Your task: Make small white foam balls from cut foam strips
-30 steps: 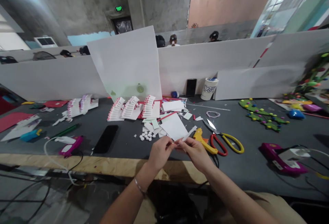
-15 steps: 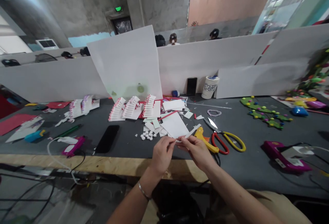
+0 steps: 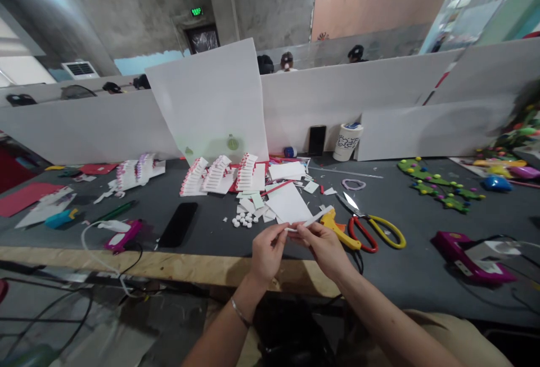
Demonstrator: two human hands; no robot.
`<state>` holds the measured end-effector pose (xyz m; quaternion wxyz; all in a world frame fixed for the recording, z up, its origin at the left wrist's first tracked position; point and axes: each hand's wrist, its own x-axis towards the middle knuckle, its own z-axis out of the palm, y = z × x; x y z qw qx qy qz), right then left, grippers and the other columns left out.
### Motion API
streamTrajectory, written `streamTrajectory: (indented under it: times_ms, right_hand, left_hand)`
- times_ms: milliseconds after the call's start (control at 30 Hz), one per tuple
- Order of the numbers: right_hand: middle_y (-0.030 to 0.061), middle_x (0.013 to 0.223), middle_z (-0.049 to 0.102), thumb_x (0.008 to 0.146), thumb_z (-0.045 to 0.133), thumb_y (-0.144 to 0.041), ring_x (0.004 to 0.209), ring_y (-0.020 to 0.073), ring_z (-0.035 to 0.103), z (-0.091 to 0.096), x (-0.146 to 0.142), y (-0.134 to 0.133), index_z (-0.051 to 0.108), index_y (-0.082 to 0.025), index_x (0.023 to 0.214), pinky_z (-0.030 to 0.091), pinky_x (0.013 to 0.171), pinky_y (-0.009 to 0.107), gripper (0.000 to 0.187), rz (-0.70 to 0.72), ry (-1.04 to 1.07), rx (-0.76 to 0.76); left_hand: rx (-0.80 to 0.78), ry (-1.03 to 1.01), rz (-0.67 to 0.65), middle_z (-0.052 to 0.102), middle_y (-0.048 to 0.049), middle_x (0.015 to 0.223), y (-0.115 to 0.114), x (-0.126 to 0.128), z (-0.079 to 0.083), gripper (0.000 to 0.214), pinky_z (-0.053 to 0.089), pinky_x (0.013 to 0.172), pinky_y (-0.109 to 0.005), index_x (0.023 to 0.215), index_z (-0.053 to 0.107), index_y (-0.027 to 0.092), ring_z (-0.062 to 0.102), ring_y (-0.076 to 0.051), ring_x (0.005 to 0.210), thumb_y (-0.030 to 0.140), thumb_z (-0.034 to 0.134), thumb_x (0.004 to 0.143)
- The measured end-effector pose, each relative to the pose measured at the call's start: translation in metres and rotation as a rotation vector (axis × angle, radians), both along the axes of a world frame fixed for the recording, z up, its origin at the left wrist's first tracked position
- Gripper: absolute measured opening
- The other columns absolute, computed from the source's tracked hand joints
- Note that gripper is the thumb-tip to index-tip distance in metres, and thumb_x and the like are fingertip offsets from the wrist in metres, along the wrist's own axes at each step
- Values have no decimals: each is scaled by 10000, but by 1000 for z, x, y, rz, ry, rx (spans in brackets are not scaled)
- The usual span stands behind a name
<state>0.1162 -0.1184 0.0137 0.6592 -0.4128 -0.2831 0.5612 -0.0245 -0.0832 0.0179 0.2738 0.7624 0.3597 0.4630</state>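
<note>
Both my hands meet just above the near edge of the grey table (image 3: 202, 232). My left hand (image 3: 266, 250) and my right hand (image 3: 324, 248) pinch the same narrow white strip (image 3: 311, 220), which sticks up and to the right from between the fingertips. Behind the strip lies a white sheet (image 3: 289, 201) with small white offcuts and several little white balls (image 3: 243, 220). To the right of my right hand rest a yellow glue gun (image 3: 337, 231) and red-and-yellow scissors (image 3: 371, 225).
A black phone (image 3: 178, 224) and a pink glue gun (image 3: 120, 235) lie to the left, another pink glue gun (image 3: 472, 252) to the right. Rows of white-and-red folded pieces (image 3: 219, 173) stand before white foam boards (image 3: 211, 103). A paper cup (image 3: 347, 141), green decorations (image 3: 434, 187), other people behind.
My hands and the strip have barely shifted; the view drifted slightly, and the pinch on the strip stays the same.
</note>
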Motion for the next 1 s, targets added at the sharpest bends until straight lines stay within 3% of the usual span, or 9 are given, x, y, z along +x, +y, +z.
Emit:
streamTrajectory:
  times_ms: [167, 467, 867, 1000]
  right_hand:
    - [33, 780, 732, 557, 843, -464, 664, 158, 620, -2, 2, 2, 745, -201, 697, 509, 687, 302, 314, -107, -58, -46]
    - [31, 758, 730, 539, 851, -453, 651, 144, 586, -7, 0, 1, 740, -194, 646, 477, 648, 273, 301, -127, -74, -64]
    - [35, 675, 716, 536, 837, -481, 629, 175, 601, -5, -10, 1, 757, -197, 706, 489, 643, 313, 341, -88, -93, -73]
    - [46, 677, 712, 553, 824, -500, 611, 173, 590, -3, -11, 1, 739, -195, 650, 474, 602, 303, 331, -50, -103, -71]
  left_hand:
    - [-90, -56, -39, 742, -61, 966, -1, 2, -4, 220, 588, 669, -238, 1008, 714, 209, 706, -164, 803, 273, 530, 906]
    - [-170, -80, 27, 737, -61, 866, -4, 3, -2, 185, 555, 568, -201, 932, 724, 196, 681, -141, 679, 287, 576, 867]
    - [-225, -130, 88, 695, -49, 779, 1, 5, -11, 144, 527, 545, -200, 814, 663, 165, 668, -153, 713, 308, 649, 809]
    - [-230, -200, 28, 711, -75, 906, 2, 6, -14, 190, 557, 627, -234, 956, 682, 167, 678, -172, 812, 300, 637, 828]
